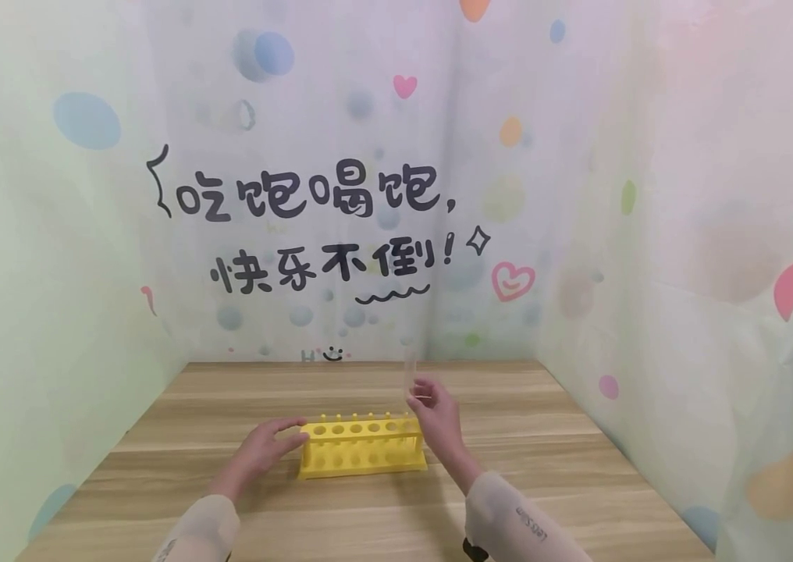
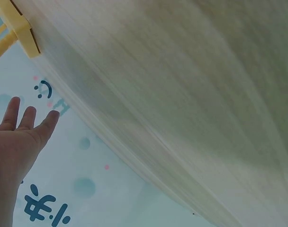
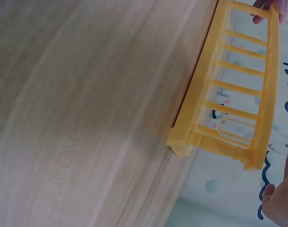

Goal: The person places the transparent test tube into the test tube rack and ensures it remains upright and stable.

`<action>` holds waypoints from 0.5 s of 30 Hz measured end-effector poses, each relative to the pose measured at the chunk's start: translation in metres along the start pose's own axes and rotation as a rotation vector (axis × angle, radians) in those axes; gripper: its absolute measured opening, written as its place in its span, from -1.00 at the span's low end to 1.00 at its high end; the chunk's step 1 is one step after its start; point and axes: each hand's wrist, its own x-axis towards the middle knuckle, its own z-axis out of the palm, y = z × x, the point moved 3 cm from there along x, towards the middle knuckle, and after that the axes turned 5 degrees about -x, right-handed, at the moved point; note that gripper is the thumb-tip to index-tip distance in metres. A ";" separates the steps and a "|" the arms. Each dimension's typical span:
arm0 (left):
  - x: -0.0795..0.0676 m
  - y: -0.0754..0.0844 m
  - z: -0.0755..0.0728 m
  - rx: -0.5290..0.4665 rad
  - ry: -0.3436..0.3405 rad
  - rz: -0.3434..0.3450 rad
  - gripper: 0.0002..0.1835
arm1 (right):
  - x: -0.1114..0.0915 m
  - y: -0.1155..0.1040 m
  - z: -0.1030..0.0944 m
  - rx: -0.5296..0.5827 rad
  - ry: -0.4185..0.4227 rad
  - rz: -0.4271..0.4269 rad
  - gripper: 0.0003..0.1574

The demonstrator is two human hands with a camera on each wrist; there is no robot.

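A yellow test tube rack (image 1: 363,437) with a row of round holes stands upright on the wooden table. At its left end, my left hand (image 1: 264,453) pinches the upper plate between thumb and forefinger. In the left wrist view, other fingers of the left hand (image 2: 21,146) extend away from the rack. Above the rack's right end, my right hand (image 1: 439,417) holds a clear test tube (image 1: 410,367) upright. The right wrist view shows a clear rounded tube end (image 3: 222,125) between the rack's plates at the right end. Only part of the right hand (image 3: 281,198) appears there.
The wooden table (image 1: 544,499) extends around the rack on every side. Pale patterned curtains (image 1: 340,101) with dots, hearts and dark lettering enclose the back and both sides. A small dark object (image 1: 475,549) shows beneath the right sleeve.
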 end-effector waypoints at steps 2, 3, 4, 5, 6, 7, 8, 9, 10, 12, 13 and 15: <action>0.000 0.000 0.000 -0.001 0.001 0.002 -0.45 | -0.002 0.002 0.000 -0.015 -0.008 0.005 -0.57; 0.001 0.000 0.000 -0.002 0.001 0.003 -0.45 | -0.003 0.004 0.000 -0.025 -0.011 0.008 -0.57; 0.001 -0.001 0.000 -0.002 0.001 0.003 -0.45 | -0.004 0.005 0.000 -0.034 -0.016 0.006 -0.56; 0.001 -0.001 0.000 -0.003 0.000 0.005 -0.45 | -0.004 0.007 0.000 -0.041 -0.020 0.009 -0.56; 0.001 -0.001 0.000 -0.004 0.001 0.006 -0.46 | -0.005 0.008 0.000 -0.055 -0.023 0.005 -0.56; 0.001 -0.001 0.000 -0.006 0.001 0.007 -0.46 | -0.006 0.010 0.001 -0.066 -0.028 0.005 -0.56; 0.001 -0.001 0.000 -0.006 0.000 0.008 -0.46 | -0.006 0.011 0.001 -0.076 -0.032 0.000 -0.56; 0.001 -0.001 0.000 -0.006 0.000 0.008 -0.46 | -0.007 0.012 0.001 -0.083 -0.035 0.005 -0.56; 0.001 0.000 0.000 -0.009 -0.001 0.008 -0.46 | -0.008 0.012 0.002 -0.089 -0.037 0.002 -0.57; 0.000 0.000 0.000 -0.015 -0.001 0.007 -0.46 | -0.009 0.013 0.002 -0.097 -0.042 0.004 -0.58; 0.000 0.000 0.000 -0.016 -0.001 0.006 -0.45 | -0.009 0.014 0.002 -0.096 -0.045 0.003 -0.59; -0.001 0.001 0.000 -0.020 -0.002 0.005 -0.46 | -0.010 0.014 0.002 -0.095 -0.045 -0.002 -0.60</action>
